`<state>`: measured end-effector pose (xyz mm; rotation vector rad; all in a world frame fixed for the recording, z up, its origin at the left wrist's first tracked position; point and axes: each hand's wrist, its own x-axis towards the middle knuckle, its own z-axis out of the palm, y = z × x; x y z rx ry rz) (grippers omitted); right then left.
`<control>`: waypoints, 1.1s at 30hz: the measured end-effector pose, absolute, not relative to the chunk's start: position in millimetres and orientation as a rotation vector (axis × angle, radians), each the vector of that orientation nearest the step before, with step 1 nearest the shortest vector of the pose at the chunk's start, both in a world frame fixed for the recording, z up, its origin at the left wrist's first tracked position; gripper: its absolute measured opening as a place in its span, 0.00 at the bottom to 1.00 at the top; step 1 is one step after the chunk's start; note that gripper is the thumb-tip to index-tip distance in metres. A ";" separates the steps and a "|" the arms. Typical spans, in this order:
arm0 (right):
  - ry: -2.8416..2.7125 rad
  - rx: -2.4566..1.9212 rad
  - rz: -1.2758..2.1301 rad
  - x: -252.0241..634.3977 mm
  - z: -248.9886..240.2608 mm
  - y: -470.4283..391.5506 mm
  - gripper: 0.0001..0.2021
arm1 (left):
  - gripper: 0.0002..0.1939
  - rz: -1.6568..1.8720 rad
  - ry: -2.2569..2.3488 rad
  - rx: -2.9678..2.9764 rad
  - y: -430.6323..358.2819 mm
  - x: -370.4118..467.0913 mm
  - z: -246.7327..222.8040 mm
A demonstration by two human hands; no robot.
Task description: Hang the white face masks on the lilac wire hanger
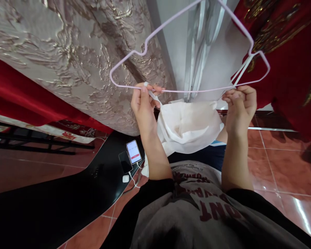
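A pale lilac clothes hanger is held up in front of me, its bottom bar running across both hands. Below it hangs a white garment with thin straps, its soft cloth bunched over my lap. My left hand pinches one white strap against the left part of the bar. The other strap loops over the notch at the hanger's right shoulder. My right hand is closed at the lower end of that strap, beside the bar; its fingertips partly hide the grip.
A black glossy bench stands at left, bearing two phones with cables and a small white case. Textured beige fabric hangs at upper left, red patterned fabric at right. Red tiles cover the floor.
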<state>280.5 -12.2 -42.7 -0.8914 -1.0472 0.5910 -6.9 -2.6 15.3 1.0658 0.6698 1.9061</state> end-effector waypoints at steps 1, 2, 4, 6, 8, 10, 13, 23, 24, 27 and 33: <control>-1.041 -0.897 0.566 278.5 -43.9 -10.9 0.13 | 0.13 1.908 0.673 1.075 -2.7 -6.6 15.3; -1.049 -0.909 0.538 276.0 -45.1 -9.6 0.13 | 0.14 1.909 0.691 1.081 -3.1 -6.2 15.8; -1.083 -0.936 0.486 271.2 -46.6 -7.2 0.12 | 0.15 1.896 0.757 1.085 -4.8 -5.2 17.6; -1.106 -0.937 0.437 268.3 -45.9 -6.0 0.12 | 0.16 1.891 0.801 1.079 -6.6 -4.1 19.4; -1.120 -0.921 0.399 267.5 -43.1 -6.9 0.10 | 0.15 1.903 0.798 1.075 -7.7 -3.5 20.0; -1.133 -0.904 0.378 268.0 -39.1 -10.7 0.06 | 0.14 1.915 0.780 1.076 -7.4 -3.8 19.4; -1.191 -0.908 0.396 268.3 -29.7 -21.0 0.04 | 0.14 1.923 0.757 1.083 -4.2 -5.7 17.5; -1.236 -0.625 0.119 246.7 47.8 4.8 0.16 | 0.13 1.913 0.778 1.079 2.8 -9.1 14.2; -1.178 -0.573 0.064 253.4 51.2 14.3 0.15 | 0.13 1.901 0.793 1.078 2.1 -9.6 14.5; -1.003 -0.489 -0.082 283.0 46.7 33.6 0.13 | 0.14 1.880 0.824 1.054 -0.1 -10.3 17.3; -0.744 -0.672 -0.325 291.3 21.6 6.5 0.11 | 0.14 1.822 0.802 0.987 -1.7 -2.7 19.7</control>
